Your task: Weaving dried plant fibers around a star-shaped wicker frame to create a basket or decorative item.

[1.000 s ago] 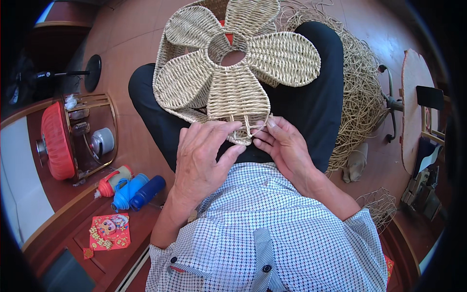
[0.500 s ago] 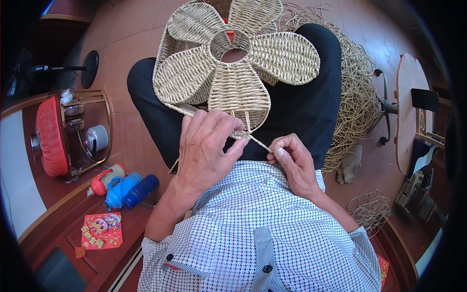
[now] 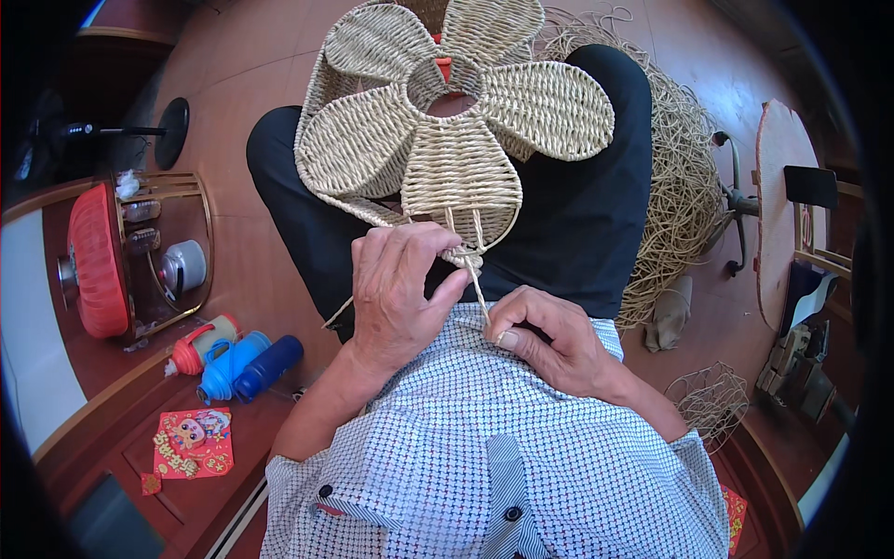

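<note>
A woven straw basket [image 3: 461, 172] with a flower-shaped face of several petals and a round hole in the middle rests on my lap. Its lowest petal points toward me, and bare cords cross the unwoven strip near that petal's tip. My left hand [image 3: 399, 284] pinches the braided rim just below the petal, thumb and fingers closed on it. From that spot a straw cord [image 3: 479, 289] runs down to my right hand [image 3: 549, 337], which grips it between thumb and forefinger close to my shirt. Part of the rim is hidden behind my left fingers.
A big heap of loose straw cord [image 3: 680, 177] lies on the floor to the right, with a smaller tangle [image 3: 712, 401] nearer. On the left are bottles [image 3: 247, 366], a red-covered round object [image 3: 98, 261] and a kettle [image 3: 183, 266]. A wooden round top [image 3: 780, 214] stands far right.
My right hand has moved down and to the left, so the cord now runs more steeply from the rim. My left hand has shifted slightly but keeps its pinch.
</note>
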`<state>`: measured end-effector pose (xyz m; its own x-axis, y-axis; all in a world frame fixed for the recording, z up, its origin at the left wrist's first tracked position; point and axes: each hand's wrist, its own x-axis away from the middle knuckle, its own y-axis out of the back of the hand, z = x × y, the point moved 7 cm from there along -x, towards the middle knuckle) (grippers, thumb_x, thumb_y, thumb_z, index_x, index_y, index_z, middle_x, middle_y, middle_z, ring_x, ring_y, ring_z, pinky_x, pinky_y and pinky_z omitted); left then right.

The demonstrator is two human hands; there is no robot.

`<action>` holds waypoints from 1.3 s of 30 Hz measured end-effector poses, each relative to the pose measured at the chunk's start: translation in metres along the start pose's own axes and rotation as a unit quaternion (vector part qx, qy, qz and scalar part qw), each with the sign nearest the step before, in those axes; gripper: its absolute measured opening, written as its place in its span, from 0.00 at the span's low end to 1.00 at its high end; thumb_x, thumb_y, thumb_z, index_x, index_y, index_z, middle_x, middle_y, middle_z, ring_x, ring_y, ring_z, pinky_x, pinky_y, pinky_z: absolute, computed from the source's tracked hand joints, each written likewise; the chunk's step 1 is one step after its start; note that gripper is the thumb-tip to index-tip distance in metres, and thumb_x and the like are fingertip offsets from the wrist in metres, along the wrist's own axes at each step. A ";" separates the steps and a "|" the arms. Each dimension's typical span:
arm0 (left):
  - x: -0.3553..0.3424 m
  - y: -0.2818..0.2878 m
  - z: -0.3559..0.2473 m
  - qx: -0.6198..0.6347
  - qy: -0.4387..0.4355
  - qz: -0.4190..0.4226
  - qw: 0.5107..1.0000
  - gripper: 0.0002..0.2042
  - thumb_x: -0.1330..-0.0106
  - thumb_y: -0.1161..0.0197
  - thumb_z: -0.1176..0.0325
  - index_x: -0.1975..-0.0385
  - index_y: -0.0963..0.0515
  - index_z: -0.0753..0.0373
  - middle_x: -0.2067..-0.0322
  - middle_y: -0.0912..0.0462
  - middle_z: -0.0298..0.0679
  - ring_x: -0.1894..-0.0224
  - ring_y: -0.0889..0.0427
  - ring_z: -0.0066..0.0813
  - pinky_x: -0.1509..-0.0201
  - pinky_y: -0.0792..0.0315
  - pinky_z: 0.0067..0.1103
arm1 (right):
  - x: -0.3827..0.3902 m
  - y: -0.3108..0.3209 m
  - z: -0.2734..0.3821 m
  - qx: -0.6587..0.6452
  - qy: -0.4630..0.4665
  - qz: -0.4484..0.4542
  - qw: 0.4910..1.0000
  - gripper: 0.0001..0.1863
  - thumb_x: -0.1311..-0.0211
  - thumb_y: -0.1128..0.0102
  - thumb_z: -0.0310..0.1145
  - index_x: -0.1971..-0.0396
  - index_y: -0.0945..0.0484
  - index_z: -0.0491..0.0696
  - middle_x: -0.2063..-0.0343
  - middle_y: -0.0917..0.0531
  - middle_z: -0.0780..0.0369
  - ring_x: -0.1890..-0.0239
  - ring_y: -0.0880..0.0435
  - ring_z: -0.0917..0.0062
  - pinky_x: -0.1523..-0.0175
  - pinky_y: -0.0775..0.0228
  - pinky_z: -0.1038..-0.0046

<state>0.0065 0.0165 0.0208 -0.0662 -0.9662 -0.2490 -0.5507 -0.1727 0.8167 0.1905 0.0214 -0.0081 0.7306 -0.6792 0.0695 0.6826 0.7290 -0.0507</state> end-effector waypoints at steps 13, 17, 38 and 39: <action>0.017 -0.010 -0.003 -0.001 -0.021 -0.107 0.994 0.16 0.46 0.16 0.75 0.60 0.14 0.56 0.54 0.11 0.37 0.55 0.16 0.37 0.48 0.28 0.32 | -0.010 -0.003 0.015 0.019 0.127 -0.039 0.991 0.08 0.32 0.25 0.26 0.56 0.11 0.42 0.61 0.10 0.59 0.59 0.10 0.69 0.52 0.18 0.68; 0.018 -0.009 0.015 0.135 0.054 -0.099 0.984 0.14 0.44 0.19 0.80 0.61 0.15 0.60 0.56 0.10 0.38 0.55 0.14 0.37 0.49 0.23 0.30 | -0.011 0.003 0.002 0.005 0.065 -0.072 0.995 0.09 0.29 0.28 0.24 0.52 0.12 0.41 0.59 0.11 0.61 0.57 0.11 0.75 0.50 0.19 0.72; -0.020 -0.006 0.018 0.070 0.133 0.033 0.988 0.07 0.39 0.20 0.72 0.66 0.14 0.58 0.71 0.20 0.33 0.65 0.20 0.32 0.56 0.29 0.29 | -0.037 0.007 -0.069 -0.272 -0.181 -0.134 0.936 0.19 0.23 0.37 0.27 0.37 0.19 0.40 0.57 0.15 0.68 0.55 0.20 0.88 0.48 0.26 0.80; -0.017 -0.009 0.021 0.069 0.133 0.033 0.988 0.07 0.39 0.20 0.72 0.66 0.14 0.58 0.71 0.20 0.33 0.65 0.20 0.32 0.56 0.29 0.29 | -0.038 0.007 -0.068 -0.272 -0.181 -0.134 0.936 0.19 0.23 0.37 0.27 0.37 0.19 0.40 0.57 0.15 0.68 0.55 0.20 0.88 0.48 0.26 0.80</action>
<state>-0.0049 0.0384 0.0072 0.1058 -0.9937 -0.0362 -0.6624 -0.0976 0.7428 0.1685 0.0470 -0.0793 0.5458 -0.6863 0.4806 0.8198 0.3189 -0.4756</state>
